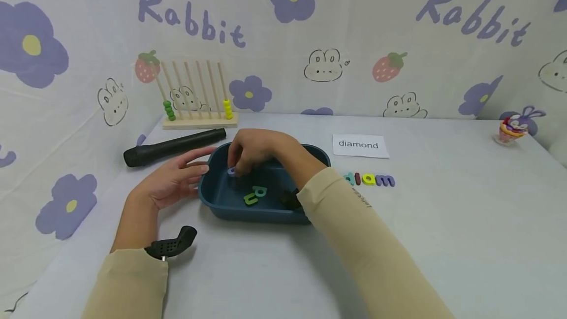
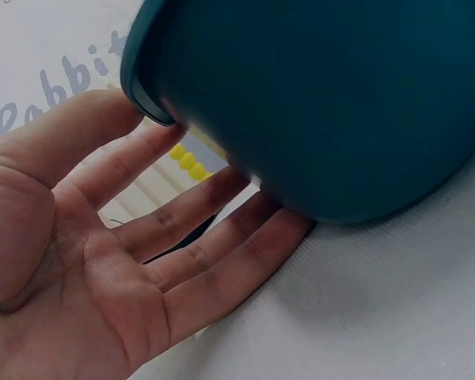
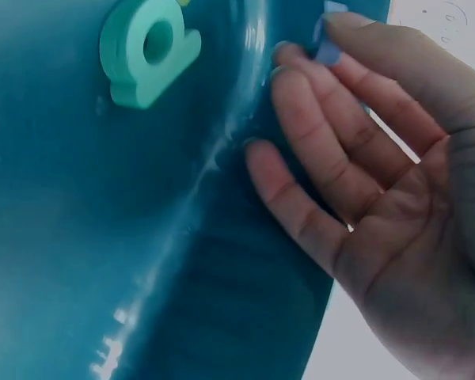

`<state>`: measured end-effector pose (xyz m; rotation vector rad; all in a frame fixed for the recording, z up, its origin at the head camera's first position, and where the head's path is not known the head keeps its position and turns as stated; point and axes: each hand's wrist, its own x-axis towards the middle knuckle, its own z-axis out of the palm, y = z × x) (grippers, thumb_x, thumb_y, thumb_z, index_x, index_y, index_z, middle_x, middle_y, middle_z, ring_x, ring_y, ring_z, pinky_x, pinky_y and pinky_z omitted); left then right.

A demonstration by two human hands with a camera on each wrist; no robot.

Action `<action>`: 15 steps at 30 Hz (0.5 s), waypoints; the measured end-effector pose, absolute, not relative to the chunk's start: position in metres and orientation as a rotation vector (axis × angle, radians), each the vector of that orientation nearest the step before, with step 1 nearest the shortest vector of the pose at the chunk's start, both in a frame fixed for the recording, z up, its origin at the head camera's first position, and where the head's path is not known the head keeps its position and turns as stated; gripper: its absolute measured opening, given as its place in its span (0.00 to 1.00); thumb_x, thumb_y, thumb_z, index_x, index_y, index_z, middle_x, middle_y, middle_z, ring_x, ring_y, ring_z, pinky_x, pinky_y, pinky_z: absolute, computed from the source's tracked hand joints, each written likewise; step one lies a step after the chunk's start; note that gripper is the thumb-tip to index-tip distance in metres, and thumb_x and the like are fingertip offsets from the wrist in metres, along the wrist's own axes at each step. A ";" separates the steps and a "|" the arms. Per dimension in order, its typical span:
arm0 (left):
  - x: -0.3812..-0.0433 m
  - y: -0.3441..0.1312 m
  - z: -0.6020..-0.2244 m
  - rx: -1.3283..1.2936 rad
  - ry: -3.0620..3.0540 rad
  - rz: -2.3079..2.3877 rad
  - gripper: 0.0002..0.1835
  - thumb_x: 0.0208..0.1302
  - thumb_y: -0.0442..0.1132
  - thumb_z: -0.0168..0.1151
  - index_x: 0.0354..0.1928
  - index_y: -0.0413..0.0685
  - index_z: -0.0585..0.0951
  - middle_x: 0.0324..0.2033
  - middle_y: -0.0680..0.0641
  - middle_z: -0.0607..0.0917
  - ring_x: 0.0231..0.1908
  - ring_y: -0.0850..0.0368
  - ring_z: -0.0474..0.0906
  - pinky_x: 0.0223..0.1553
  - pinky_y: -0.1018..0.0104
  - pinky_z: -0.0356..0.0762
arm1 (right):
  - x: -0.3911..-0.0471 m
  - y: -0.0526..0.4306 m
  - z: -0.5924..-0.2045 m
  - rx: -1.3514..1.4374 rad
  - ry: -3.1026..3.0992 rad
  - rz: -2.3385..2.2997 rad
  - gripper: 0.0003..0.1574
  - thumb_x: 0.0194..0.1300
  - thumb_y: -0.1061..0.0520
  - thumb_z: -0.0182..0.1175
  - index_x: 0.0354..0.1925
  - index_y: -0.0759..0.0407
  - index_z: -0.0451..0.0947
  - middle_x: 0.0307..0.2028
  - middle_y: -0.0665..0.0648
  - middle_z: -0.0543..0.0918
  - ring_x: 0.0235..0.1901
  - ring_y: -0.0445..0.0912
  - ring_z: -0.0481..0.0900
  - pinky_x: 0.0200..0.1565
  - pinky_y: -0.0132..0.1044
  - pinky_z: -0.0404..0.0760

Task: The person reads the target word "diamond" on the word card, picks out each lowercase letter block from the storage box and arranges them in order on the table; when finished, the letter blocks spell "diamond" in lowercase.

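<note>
My right hand (image 1: 254,149) reaches into the blue basin (image 1: 261,216) near its far left corner. Thumb and fingertips pinch a small purple-blue letter (image 1: 232,172), seen as a blurred piece (image 3: 329,52) in the right wrist view. Its exact shape is partly covered. On the basin floor lie a teal letter (image 1: 265,191) and a green letter (image 1: 250,202). A dark object (image 1: 290,199) beside my right sleeve is partly hidden. My left hand (image 1: 170,181) touches the basin's left outer wall and rim, its fingers extended.
Right of the basin, teal, dark red, yellow and purple letters (image 1: 368,179) form a row below a white card (image 1: 361,146) reading "diamond". A black tube-shaped object (image 1: 174,147) and wooden abacus (image 1: 200,122) stand back left. A small figurine (image 1: 511,129) sits far right.
</note>
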<state>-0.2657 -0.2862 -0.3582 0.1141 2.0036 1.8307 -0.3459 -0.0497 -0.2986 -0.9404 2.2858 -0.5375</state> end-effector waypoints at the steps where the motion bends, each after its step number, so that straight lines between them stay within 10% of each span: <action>1: -0.266 -0.286 -0.358 0.113 2.005 1.830 0.34 0.77 0.44 0.59 0.80 0.62 0.61 0.78 0.43 0.62 0.72 0.40 0.66 0.60 0.52 0.78 | -0.345 -0.049 -0.296 -0.941 2.288 -0.542 0.11 0.67 0.56 0.69 0.48 0.53 0.86 0.45 0.54 0.86 0.42 0.47 0.84 0.48 0.38 0.84; 15: -0.267 -0.286 -0.356 0.107 2.031 1.800 0.34 0.77 0.46 0.59 0.80 0.63 0.60 0.77 0.44 0.64 0.68 0.46 0.71 0.62 0.49 0.77 | -0.333 -0.029 -0.258 -0.947 2.343 -0.590 0.12 0.67 0.55 0.68 0.49 0.53 0.85 0.44 0.54 0.86 0.42 0.47 0.85 0.49 0.41 0.85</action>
